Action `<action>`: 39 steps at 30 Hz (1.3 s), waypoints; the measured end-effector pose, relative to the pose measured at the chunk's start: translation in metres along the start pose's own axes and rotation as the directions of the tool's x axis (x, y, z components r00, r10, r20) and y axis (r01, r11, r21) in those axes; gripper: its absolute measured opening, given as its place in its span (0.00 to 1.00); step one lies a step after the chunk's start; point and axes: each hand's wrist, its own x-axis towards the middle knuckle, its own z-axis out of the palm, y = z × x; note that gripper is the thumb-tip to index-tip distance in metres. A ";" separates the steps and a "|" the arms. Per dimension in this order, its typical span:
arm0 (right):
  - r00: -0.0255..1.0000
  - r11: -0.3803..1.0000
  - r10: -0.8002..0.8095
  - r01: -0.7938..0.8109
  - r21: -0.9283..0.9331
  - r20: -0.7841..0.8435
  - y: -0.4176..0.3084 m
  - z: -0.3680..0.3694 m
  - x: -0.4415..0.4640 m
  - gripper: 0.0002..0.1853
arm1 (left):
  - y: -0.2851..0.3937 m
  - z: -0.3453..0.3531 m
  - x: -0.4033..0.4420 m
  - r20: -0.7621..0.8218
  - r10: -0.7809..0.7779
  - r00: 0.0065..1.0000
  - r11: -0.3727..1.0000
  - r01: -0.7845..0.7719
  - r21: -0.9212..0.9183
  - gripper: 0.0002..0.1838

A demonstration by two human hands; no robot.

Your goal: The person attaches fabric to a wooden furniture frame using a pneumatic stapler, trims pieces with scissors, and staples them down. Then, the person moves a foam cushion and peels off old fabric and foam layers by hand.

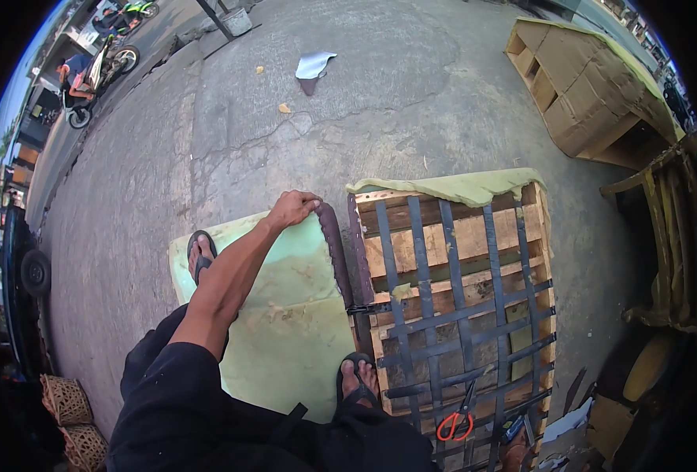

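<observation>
My left hand point(295, 209), at the end of an outstretched arm, pinches the top right corner of a pale green foam-covered panel point(289, 315), where a dark maroon edging strip point(332, 248) runs down the side. To its right lies a wooden frame point(458, 245) crossed by black webbing straps point(460, 315), with pale foam point(474, 187) along its top edge. Orange-handled scissors point(456, 425) lie on the lower straps. Near the bottom edge, a small patch of skin point(515, 452) shows beside a blue object point(513, 429); I cannot make out whether it is my right hand.
My sandalled feet stand on the foam panel's left edge and between panel and frame. A cardboard-covered piece point(592, 94) stands at upper right, a wooden frame part point(659, 244) at far right. Scraps, woven baskets point(66, 400), parked motorcycles point(100, 75) and a person point(73, 72) are around.
</observation>
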 end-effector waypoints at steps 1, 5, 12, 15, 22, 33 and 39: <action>0.995 1.000 -0.028 0.028 -0.002 -0.095 0.037 -0.048 0.014 0.23 | 0.000 -0.002 0.001 0.001 -0.003 1.000 1.000 0.003 -0.022 0.16; 0.990 0.992 -0.117 0.120 0.031 -0.082 -0.014 -0.089 0.052 0.22 | -0.007 -0.006 0.006 0.043 -0.010 0.999 0.998 0.012 -0.061 0.17; 0.981 0.970 -0.186 0.193 -0.148 0.061 -0.446 -0.088 0.058 0.17 | -0.021 -0.008 0.008 0.140 0.027 0.990 0.980 0.001 -0.197 0.19; 0.881 0.877 -0.465 0.472 -0.094 0.085 -0.554 -0.035 0.073 0.16 | -0.023 -0.009 0.007 0.158 0.042 0.987 0.981 -0.011 -0.192 0.19; 0.712 0.756 -0.577 0.651 -0.069 0.399 -0.696 0.088 0.062 0.17 | -0.038 -0.009 0.018 0.204 0.149 0.968 0.979 -0.115 -0.170 0.22; 0.719 0.771 -0.613 0.635 0.048 0.329 -0.720 0.216 0.073 0.15 | -0.038 -0.010 0.015 0.189 0.181 0.965 0.971 -0.145 -0.191 0.24; 0.786 0.852 -0.467 0.522 -0.030 0.405 -0.728 0.219 0.060 0.21 | -0.034 -0.013 0.009 0.235 0.151 0.960 0.976 -0.107 -0.191 0.27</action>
